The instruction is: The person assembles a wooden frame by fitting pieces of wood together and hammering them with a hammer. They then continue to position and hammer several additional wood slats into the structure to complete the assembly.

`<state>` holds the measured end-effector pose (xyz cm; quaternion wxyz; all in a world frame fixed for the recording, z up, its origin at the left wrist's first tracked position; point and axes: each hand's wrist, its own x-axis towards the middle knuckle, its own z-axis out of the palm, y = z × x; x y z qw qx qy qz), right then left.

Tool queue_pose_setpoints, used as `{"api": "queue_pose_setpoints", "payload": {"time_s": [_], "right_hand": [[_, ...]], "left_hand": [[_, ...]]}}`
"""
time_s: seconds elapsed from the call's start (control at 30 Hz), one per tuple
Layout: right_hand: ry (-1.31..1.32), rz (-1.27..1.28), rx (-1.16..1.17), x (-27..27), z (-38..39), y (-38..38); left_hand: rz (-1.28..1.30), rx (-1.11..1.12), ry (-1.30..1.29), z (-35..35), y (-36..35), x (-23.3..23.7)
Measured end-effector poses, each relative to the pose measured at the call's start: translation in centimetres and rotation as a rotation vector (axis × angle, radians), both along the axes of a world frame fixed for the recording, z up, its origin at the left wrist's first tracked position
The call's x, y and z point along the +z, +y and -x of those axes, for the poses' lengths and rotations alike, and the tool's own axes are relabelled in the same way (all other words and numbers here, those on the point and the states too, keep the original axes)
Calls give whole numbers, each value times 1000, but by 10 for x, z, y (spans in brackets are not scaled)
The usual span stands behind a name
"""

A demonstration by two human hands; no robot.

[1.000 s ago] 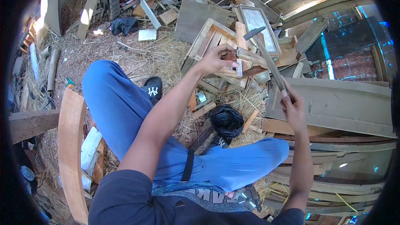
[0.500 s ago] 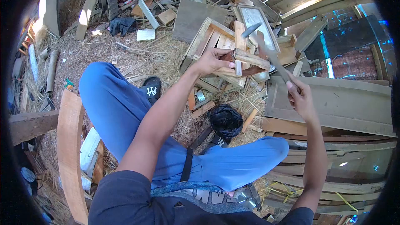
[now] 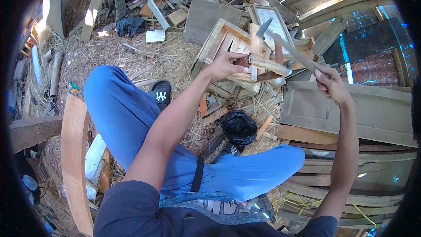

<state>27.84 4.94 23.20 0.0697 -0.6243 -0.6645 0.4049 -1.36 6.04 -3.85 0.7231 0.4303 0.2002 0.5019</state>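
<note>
My left hand (image 3: 227, 66) is closed around the end of a small wooden frame (image 3: 268, 65) built from short wood pieces. Beneath that frame lies a larger wooden crate-like box (image 3: 208, 52) with slats inside. In my right hand (image 3: 332, 83) is a hammer (image 3: 298, 55), gripped near the end of its handle. The hammer's dark head (image 3: 264, 27) is raised above the small frame, apart from it. What the left fingertips touch on the far side is hidden.
A black plastic bag (image 3: 239, 127) sits on the straw between my feet. Grey panels (image 3: 351, 107) and stacked boards (image 3: 324, 180) lie to the right. A curved plank (image 3: 74, 162) stands beside my left knee. Wood scraps (image 3: 177, 16) cover the ground ahead.
My right hand and the hammer have moved to the right, and the hammer head sits slightly higher in view. My left hand keeps its hold on the small wooden frame.
</note>
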Motion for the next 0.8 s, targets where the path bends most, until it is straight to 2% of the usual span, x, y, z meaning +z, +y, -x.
{"api": "queue_pose_setpoints", "payload": {"time_s": [0.07,0.13,0.2,0.27,0.37,0.47,0.53,0.67,0.73,0.8], "right_hand": [[51,-25,-62,-4,3,2],[-60,120,178,0,-4,11],[-64,84,134,0,-6,11],[-74,45,90,-2,-4,7],[-55,147,57,-6,-4,3],[-63,83,140,-8,-16,7],[59,-69,-19,-11,-5,-2],[62,-249,23,-9,-4,-17],[165,-432,-62,-14,1,-31],[234,-491,-109,-38,2,-50]], "left_hand": [[14,-13,65,5,-4,11],[25,-21,134,6,-2,11],[-4,9,23,-1,2,0],[-3,17,31,-2,6,-6],[-50,5,57,-3,6,-7],[-53,-15,80,3,1,5],[-12,-16,72,2,3,6],[-28,7,25,-2,6,-4],[-37,11,12,-2,7,-4],[-25,18,35,-1,7,-2]]}}
